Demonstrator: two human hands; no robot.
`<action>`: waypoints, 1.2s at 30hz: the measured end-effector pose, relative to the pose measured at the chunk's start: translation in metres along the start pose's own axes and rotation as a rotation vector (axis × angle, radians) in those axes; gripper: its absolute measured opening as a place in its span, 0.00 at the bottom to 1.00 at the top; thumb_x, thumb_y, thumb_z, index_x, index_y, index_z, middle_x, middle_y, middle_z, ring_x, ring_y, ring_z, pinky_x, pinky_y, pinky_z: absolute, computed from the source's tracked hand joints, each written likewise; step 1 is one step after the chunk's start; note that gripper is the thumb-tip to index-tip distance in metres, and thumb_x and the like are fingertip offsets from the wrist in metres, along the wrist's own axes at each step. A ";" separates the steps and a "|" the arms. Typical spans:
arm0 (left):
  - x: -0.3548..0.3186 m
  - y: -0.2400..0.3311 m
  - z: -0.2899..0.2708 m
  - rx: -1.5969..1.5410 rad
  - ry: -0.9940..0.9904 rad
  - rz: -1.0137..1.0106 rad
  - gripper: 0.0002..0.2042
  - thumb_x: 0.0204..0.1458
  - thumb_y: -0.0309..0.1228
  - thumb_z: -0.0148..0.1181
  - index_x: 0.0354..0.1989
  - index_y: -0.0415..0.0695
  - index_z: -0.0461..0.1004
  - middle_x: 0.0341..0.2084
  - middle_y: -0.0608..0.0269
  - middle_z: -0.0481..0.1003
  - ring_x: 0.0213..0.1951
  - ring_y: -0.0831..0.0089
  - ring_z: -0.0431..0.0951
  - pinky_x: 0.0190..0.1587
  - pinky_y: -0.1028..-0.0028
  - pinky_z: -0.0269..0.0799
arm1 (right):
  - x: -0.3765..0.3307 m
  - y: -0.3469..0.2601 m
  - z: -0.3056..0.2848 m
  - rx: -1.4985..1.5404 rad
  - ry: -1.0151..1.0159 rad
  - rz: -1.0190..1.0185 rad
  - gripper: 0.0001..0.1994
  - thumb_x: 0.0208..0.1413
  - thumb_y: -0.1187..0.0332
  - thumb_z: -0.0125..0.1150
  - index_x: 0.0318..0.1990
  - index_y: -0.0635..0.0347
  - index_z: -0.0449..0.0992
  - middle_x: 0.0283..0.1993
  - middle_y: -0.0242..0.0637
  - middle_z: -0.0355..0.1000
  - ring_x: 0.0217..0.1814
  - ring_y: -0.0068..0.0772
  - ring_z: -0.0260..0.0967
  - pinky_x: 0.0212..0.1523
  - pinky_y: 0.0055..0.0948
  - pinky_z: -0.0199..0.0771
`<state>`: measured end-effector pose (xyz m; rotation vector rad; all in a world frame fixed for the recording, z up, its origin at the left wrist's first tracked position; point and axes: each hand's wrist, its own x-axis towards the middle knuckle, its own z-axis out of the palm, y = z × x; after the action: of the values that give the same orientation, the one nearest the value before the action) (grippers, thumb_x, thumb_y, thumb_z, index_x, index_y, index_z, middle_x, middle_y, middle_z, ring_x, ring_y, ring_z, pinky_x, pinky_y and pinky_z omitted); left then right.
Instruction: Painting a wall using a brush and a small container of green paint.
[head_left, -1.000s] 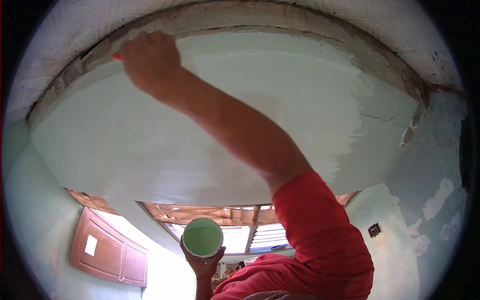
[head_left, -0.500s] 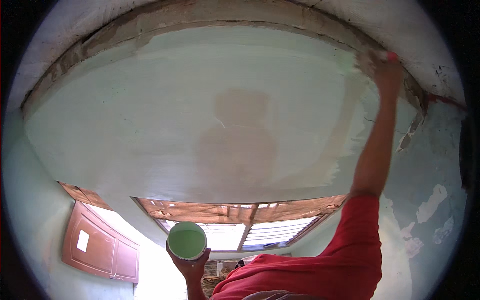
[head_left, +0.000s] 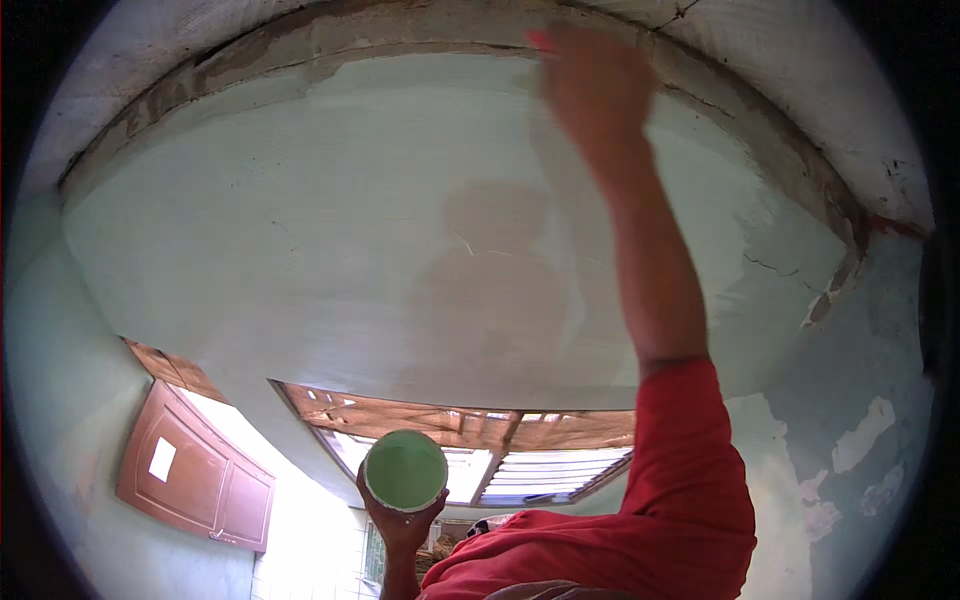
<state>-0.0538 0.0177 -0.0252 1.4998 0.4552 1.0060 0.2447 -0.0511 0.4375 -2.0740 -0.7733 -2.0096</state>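
Observation:
My left hand [head_left: 398,522] is wrapped round a round white-rimmed tub [head_left: 405,472] from below and behind. Pale green paint shows inside it. High on the wall, my right hand [head_left: 600,85] is raised with its fingers closed and smeared by motion. A red bit of what looks like a paintbrush [head_left: 541,41] sticks out by the fingers; the rest is hidden. The hand is near the top edge of the pale green wall [head_left: 350,200], where paint meets a bare, rough strip.
A brown band of bare plaster [head_left: 440,28] runs under the whitish ceiling [head_left: 790,70]. Below the wall is a window [head_left: 560,475] with slats; a brown door [head_left: 195,465] with a white paper stands lower left. Cracked, peeling patches [head_left: 862,435] mark the right wall.
My right hand has swept left along the top of the wall, from the right corner toward the middle. The tub in my left hand has shifted slightly right in view.

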 end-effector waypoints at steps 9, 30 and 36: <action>-0.007 0.017 0.003 0.049 0.056 0.083 0.52 0.29 0.24 0.82 0.65 0.43 0.52 0.51 0.56 0.68 0.52 0.65 0.73 0.54 0.64 0.75 | 0.056 -0.184 -0.009 0.779 -0.029 -0.042 0.08 0.51 0.65 0.62 0.34 0.57 0.83 0.30 0.47 0.79 0.36 0.49 0.80 0.38 0.46 0.81; 0.019 0.003 0.001 -0.002 -0.027 0.044 0.57 0.25 0.31 0.84 0.68 0.40 0.51 0.54 0.51 0.68 0.55 0.59 0.71 0.57 0.60 0.72 | -0.036 0.277 -0.082 -0.427 -0.092 0.398 0.23 0.53 0.48 0.65 0.46 0.58 0.80 0.44 0.50 0.79 0.48 0.54 0.77 0.49 0.47 0.76; 0.015 0.004 0.008 0.066 -0.064 0.095 0.57 0.26 0.33 0.84 0.68 0.40 0.51 0.55 0.51 0.67 0.55 0.58 0.71 0.57 0.59 0.72 | -0.023 0.128 -0.014 -0.290 -0.212 0.112 0.09 0.55 0.65 0.58 0.39 0.50 0.82 0.34 0.44 0.79 0.39 0.49 0.78 0.41 0.49 0.77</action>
<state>-0.0398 0.0237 -0.0161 1.6201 0.3777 1.0224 0.2912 -0.1726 0.4468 -2.4596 -0.4008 -1.9615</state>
